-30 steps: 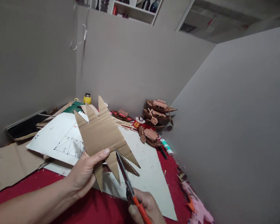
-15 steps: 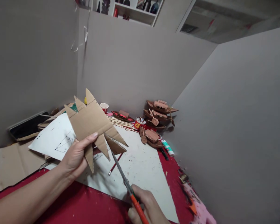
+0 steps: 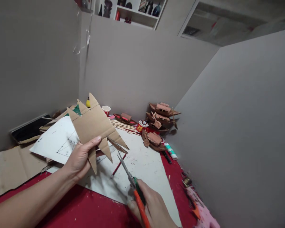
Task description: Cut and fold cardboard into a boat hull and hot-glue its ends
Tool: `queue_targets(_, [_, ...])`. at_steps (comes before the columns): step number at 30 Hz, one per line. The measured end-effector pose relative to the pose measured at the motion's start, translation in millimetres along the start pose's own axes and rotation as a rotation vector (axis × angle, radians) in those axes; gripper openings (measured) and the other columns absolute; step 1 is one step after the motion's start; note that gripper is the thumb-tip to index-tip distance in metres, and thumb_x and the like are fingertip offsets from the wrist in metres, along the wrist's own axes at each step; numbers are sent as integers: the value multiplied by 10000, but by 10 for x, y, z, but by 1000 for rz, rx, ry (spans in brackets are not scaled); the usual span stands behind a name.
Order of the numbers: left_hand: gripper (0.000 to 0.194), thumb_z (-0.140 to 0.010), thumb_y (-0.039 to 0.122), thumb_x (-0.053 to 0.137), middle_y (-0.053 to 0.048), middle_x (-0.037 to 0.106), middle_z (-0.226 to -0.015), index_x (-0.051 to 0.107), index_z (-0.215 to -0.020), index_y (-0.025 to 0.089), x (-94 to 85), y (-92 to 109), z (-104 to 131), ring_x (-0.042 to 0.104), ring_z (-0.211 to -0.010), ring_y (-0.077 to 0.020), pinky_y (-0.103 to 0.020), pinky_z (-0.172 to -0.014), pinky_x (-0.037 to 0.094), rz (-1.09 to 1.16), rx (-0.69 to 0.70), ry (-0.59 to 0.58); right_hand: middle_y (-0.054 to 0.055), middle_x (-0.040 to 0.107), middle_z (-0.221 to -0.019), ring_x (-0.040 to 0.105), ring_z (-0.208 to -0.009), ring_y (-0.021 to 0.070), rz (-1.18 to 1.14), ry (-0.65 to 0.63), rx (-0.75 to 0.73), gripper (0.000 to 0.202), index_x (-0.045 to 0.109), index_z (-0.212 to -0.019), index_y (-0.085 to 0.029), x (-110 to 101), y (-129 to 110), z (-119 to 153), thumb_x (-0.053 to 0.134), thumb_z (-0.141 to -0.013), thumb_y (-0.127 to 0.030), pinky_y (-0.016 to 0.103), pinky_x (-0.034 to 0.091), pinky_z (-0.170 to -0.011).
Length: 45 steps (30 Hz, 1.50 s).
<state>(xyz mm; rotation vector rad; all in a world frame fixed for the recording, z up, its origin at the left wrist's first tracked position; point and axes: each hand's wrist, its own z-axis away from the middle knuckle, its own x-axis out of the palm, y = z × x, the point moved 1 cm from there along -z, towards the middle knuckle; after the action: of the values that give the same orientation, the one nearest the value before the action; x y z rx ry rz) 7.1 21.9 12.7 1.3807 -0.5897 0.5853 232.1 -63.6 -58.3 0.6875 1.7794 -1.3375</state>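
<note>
Above the tabletop [image 3: 85, 202], grasping cardboard cutout [image 3: 92, 125] in left grip [image 3: 82, 160], scissors [image 3: 132, 181] in right grip [image 3: 154, 204] — probably light, stiff, crease-prone; best held mid-panel.

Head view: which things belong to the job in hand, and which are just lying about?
In hand:
- spiky cardboard cutout, in the left hand
- scissors, in the right hand

Lying about, as far as I can judge:
- pencil
- wooden sticks
- model boats
- teal-and-white tube

Unclear: paper with line drawing, possibly a reference.
</note>
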Motion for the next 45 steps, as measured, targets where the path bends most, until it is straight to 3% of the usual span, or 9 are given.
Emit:
queue_targets(7, [204, -698, 120, 742, -55, 748, -797, 678, -892, 107, -2, -9, 5, 691, -609, -158, -228, -513, 594, -23, 20, -6, -10, 548, -655, 432, -553, 141, -44, 5, 35, 256, 469, -859, -207, 2, 34, -13, 519, -828, -456, 245, 339, -537])
queue_targets(14, [444, -629, 175, 802, -26, 744, -827, 664, -1050, 156, 7, 57, -25, 671, -592, -147, -215, -497, 558, -143, 139, 16, -15, 426, -561, 375, -507, 149, -425, -7, -100, 474, 559, -854, -207, -18, 94, 86, 504, -754, -667, 270, 323, -490])
queue_targets(19, [229, -621, 192, 808, -35, 719, -726, 698, -813, 133, -38, 96, -43, 645, -593, -145, -193, -489, 515, -346, 177, -117, -44, 327, -557, 289, -488, 99, -565, -39, -79, 484, 509, -743, -174, -94, -36, 71, 426, -825, -644, 245, 231, -457])
queue_targets(26, [329, -633, 226, 803, -96, 741, -896, 714, -936, 133, -32, 141, -20, 686, -814, -230, -262, -674, 561, -443, 168, -186, -49, 305, -570, 263, -519, 86, -577, -163, 57, 522, 408, -661, -183, -103, -165, 28, 439, -815, -681, 231, 206, -454])
queue_targets(32, [234, -645, 233, 790, -73, 722, -768, 720, -846, 136, -33, 180, -28, 673, -745, -217, -246, -605, 548, -495, 159, -192, -41, 331, -587, 286, -544, 95, -496, -200, 53, 525, 418, -672, -178, -81, -62, 36, 419, -822, -681, 231, 227, -470])
queue_targets(37, [281, -637, 232, 791, -83, 730, -850, 721, -897, 149, -17, 186, -14, 668, -782, -228, -261, -617, 548, -488, 155, -198, -38, 331, -617, 298, -574, 103, -437, -247, 52, 500, 419, -701, -174, -136, -83, 32, 395, -854, -650, 230, 248, -492])
queue_targets(45, [270, -637, 274, 786, -40, 696, -712, 689, -862, 161, -46, 87, -39, 601, -560, -147, -204, -462, 454, -464, 16, -181, -34, 340, -603, 312, -540, 97, -511, -213, 53, 529, 452, -718, -172, -130, -141, 37, 375, -848, -680, 229, 235, -460])
